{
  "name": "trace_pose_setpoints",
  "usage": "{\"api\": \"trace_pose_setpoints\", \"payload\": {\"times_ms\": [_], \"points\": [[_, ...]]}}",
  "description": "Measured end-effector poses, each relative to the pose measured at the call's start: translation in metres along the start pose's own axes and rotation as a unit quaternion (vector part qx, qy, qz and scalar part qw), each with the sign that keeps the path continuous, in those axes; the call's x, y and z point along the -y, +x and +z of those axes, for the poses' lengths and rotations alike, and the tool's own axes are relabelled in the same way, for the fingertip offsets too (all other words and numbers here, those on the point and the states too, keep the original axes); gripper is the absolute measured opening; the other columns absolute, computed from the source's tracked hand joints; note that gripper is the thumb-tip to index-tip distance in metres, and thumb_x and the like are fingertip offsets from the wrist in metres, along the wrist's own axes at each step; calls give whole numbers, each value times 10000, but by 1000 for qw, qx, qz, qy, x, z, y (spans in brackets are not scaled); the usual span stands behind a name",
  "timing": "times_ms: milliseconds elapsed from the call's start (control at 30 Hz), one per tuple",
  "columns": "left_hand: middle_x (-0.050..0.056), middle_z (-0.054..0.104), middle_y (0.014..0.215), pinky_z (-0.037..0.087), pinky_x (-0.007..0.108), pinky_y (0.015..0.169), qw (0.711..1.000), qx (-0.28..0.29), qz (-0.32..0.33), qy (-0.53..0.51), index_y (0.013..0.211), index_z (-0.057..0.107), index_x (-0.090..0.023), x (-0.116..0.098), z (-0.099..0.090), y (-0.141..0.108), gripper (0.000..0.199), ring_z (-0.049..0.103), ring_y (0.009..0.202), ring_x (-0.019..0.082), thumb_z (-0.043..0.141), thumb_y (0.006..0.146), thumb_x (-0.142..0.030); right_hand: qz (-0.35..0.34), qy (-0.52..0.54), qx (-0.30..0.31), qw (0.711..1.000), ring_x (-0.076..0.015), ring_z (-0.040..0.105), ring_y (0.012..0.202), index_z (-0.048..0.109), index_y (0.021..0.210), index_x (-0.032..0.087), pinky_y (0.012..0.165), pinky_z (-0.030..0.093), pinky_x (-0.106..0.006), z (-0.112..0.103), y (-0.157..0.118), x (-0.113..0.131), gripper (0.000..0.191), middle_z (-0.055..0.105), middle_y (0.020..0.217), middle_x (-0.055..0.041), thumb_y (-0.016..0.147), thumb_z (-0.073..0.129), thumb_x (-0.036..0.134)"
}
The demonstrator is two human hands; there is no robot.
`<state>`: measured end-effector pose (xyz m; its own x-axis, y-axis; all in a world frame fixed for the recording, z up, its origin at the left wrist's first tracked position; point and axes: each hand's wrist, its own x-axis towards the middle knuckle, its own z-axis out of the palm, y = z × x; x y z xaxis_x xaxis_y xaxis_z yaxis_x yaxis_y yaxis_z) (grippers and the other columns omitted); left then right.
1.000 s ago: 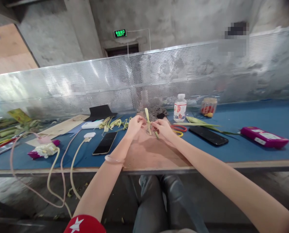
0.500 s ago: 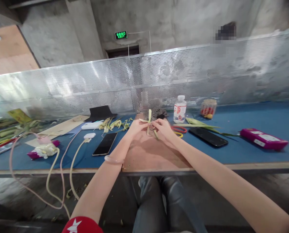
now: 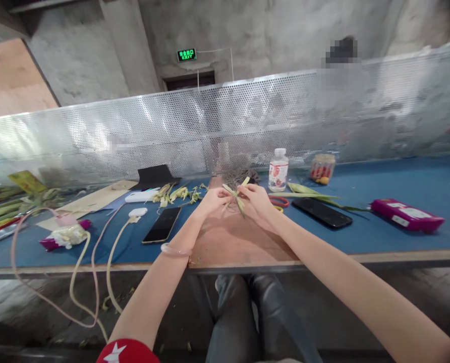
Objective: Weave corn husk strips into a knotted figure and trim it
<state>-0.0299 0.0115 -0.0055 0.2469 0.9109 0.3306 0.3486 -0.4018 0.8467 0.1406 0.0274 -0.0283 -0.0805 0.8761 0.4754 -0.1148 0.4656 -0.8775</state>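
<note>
Head: jar (image 3: pixel 325 159) holds red items (image 3: pixel 319 170) beyond leaf strips (image 3: pixel 240 206).

workshop of a rough, industrial sort. signs: bare concrete wall (image 3: pixel 293 30); lit green exit sign (image 3: pixel 186 55) over a dark doorway (image 3: pixel 190 81); perforated metal screen (image 3: pixel 164 126) standing behind a long blue-topped bench (image 3: pixel 384 179). handwork suggested by the wooden board (image 3: pixel 234 242) set on the bench, the leaf strips (image 3: pixel 240 205) over it, and withered plant pieces (image 3: pixel 180 192) nearby. more scraps on the dim floor (image 3: pixel 172 317) below.
</note>
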Motion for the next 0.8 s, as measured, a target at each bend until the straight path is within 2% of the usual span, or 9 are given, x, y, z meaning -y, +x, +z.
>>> {"api": "trace_pose_setpoints", "payload": {"times_ms": [167, 300, 800], "points": [[69, 706, 783, 481, 269, 702, 999, 15, 34, 37, 818, 679, -125, -2, -1, 0, 175, 642, 724, 157, 677, 697, -251, -21, -72, -30, 997, -151, 550, 652, 588, 642, 159, 635, 441, -262, 1, -2, 2, 281, 622, 669, -32, 717, 595, 429], [69, 704, 815, 478, 264, 706, 998, 34, 37, 36, 842, 685, -123, -1, -1, 1, 187, 636, 739, 151, 673, 691, -232, -26, -83, -33, 996, -146, 542, 613, 576, 641, 161, 613, 435, -266, 2, -4, 4, 270, 612, 648, -31, 745, 566, 410], [46, 688, 757, 462, 246, 666, 999, 17, 38, 28, 819, 680, -131, -5, -1, 1, 176, 609, 680, 128, 675, 696, -257, -40, -135, -84, 986, -137, 492, 595, 527, 582, 177, 565, 383, -245, 8, -9, 16, 298, 572, 596, -16, 782, 526, 398]]}}
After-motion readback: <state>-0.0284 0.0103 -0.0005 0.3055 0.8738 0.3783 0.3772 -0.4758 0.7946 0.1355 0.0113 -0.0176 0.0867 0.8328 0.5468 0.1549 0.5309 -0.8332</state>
